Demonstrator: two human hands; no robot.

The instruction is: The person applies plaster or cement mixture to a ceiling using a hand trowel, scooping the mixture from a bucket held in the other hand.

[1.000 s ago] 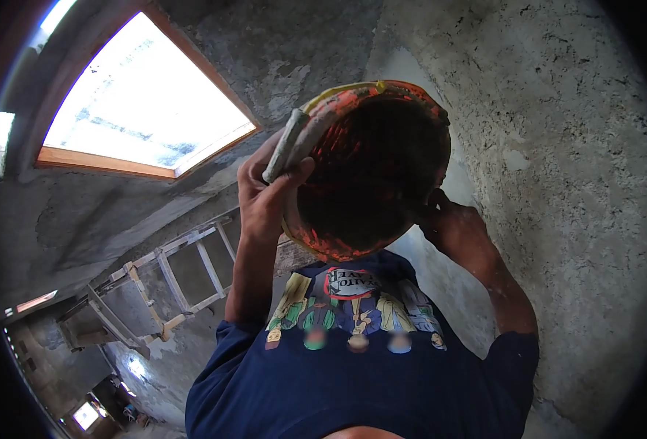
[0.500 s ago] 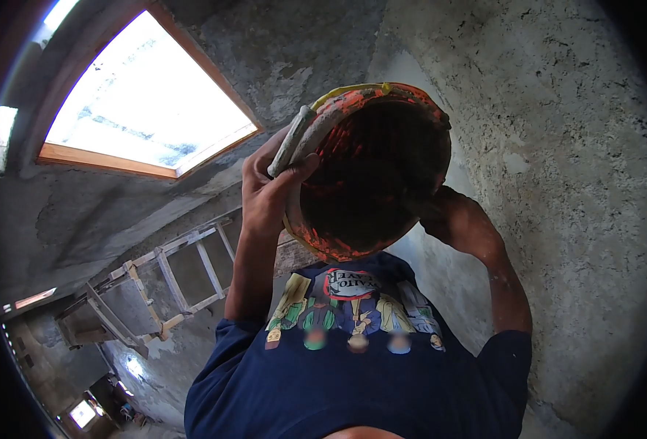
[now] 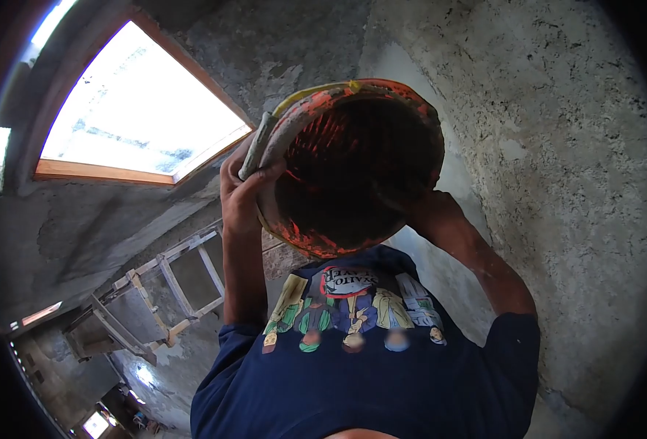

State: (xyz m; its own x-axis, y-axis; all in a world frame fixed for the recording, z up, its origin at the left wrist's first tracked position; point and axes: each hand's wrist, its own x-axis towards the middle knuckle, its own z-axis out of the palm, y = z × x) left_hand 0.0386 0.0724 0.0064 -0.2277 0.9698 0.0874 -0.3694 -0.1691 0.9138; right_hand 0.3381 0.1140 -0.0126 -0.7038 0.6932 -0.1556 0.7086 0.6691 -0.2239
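An orange bucket, crusted with grey mortar, is held up in front of me with its dark inside turned toward me. My left hand grips its left rim together with the grey handle grip. My right hand presses on the bucket's lower right rim, and its fingers are hidden inside the bucket. My navy printed shirt fills the bottom of the view.
A rough plastered wall runs along the right, close to the bucket. A bright window opening with a wooden frame is at the upper left. A wooden ladder-like frame leans lower left, over a grey floor.
The bucket and both hands have shifted a little to the left. My right hand has moved from outside the rim to the bucket's inner edge.
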